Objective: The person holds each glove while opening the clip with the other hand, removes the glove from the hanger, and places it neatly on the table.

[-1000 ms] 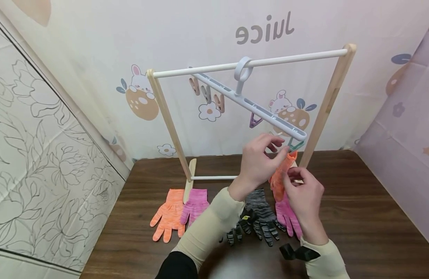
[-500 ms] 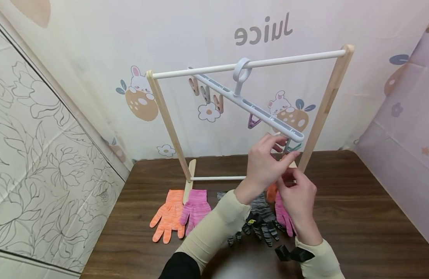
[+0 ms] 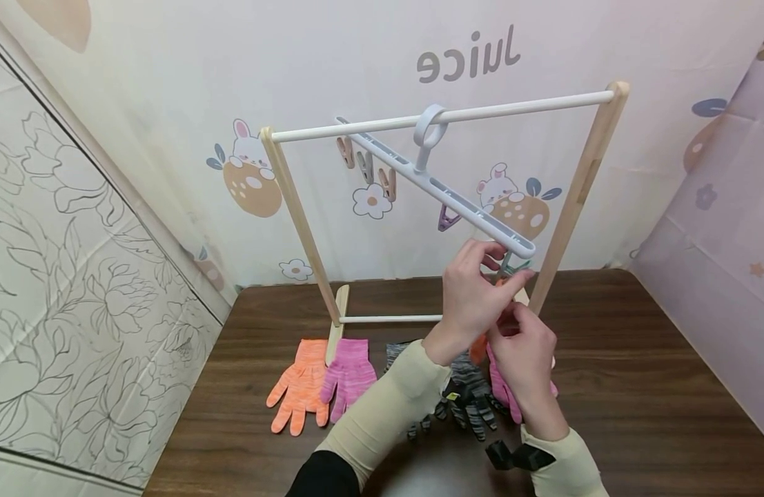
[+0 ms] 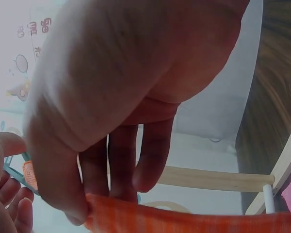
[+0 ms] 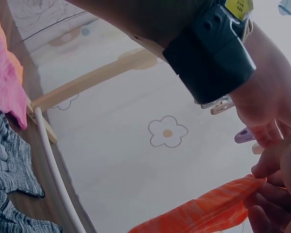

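My left hand (image 3: pixel 471 297) is at the front end of the white hanger (image 3: pixel 431 185), thumb and fingers round a green clothespin (image 4: pixel 15 174) that hangs there. Just below it, my right hand (image 3: pixel 523 348) pinches the cuff of an orange knit glove (image 5: pixel 206 208) between thumb and fingers. An orange edge of cuff lies between the clothespin's arms in the left wrist view. In the head view the hands hide most of this glove.
A wooden rack with a white top rail (image 3: pixel 512 109) carries the hanger. Other clothespins (image 3: pixel 386 185) hang along it. On the table (image 3: pixel 661 386) lie an orange glove (image 3: pixel 301 383), pink gloves (image 3: pixel 349 373) and grey-black gloves (image 3: pixel 468 386). A patterned backdrop stands behind.
My right hand has moved left and slightly down, close under the left hand. My left hand has shifted right, its thumb now across the clothespin. The hanger's front end has swung slightly left.
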Demonstrator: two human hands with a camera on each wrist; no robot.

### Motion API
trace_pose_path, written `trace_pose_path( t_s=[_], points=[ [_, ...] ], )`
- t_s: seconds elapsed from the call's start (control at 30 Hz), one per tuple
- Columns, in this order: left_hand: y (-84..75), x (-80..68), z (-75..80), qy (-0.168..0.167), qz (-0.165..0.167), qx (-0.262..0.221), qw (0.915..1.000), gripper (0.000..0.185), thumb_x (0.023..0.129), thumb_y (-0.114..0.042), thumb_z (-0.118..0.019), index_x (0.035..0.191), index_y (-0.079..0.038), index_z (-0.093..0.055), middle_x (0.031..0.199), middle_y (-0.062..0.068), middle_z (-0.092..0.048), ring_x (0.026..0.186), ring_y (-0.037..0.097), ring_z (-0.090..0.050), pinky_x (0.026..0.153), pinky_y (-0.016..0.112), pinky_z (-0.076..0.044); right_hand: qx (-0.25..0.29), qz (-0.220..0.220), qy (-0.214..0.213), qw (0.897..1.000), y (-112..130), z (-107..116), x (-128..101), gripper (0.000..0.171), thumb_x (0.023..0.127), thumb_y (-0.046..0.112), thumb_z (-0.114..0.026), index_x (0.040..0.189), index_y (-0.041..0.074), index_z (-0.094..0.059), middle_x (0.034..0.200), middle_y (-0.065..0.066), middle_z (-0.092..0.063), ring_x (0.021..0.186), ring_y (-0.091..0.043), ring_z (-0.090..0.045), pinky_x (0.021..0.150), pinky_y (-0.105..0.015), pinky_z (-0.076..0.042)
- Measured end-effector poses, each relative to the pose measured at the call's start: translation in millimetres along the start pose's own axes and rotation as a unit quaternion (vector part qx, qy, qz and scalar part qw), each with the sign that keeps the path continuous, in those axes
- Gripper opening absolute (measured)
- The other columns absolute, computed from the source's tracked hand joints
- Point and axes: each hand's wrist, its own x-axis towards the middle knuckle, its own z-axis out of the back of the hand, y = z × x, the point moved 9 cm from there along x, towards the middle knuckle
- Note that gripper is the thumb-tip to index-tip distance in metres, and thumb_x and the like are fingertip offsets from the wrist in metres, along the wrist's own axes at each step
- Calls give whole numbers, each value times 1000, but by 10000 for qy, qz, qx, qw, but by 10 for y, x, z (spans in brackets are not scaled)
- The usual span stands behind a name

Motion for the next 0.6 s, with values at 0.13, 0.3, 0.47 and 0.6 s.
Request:
trace_pose_path(
  t_s=[0.13, 0.3, 0.47, 0.6],
  points=[
    [8, -7, -22, 5, 3, 129, 9999, 40, 79, -24, -87, 106, -7, -63, 93, 2, -60, 82, 8, -58, 63, 8, -46, -21, -4, 1, 10000, -2, 1, -4, 12, 82, 3, -76, 92, 2, -69, 78, -9, -67, 68, -22, -65, 67, -6, -41],
    [9, -16, -27, -12, -23, 260, 9997, 36, 81, -23, -85, 104, -6, -63, 92, 2, -61, 81, 8, -60, 62, 8, -44, 14, 2, -36, 10000, 2, 9, -5, 12, 82, 2, -75, 92, 3, -69, 79, -8, -68, 68, -22, -65, 66, -6, -41],
    [14, -21, -17, -49, -48, 196, 9998, 35, 81, -21, -84, 105, -6, -62, 92, 3, -60, 81, 7, -59, 62, 9, -46, 81, 9, -80, 9999, -8, 16, -5, 11, 84, 3, -75, 94, 2, -69, 83, -9, -68, 71, -24, -66, 69, -7, -42],
    [27, -34, -17, -76, -79, 9, 9999, 35, 81, -19, -84, 105, -6, -62, 92, 3, -59, 81, 7, -57, 62, 11, -48, 186, -11, -115, 9998, -28, 14, 2, 13, 84, 2, -75, 96, 0, -68, 86, -11, -67, 73, -25, -66, 70, -6, -42]
  ],
)
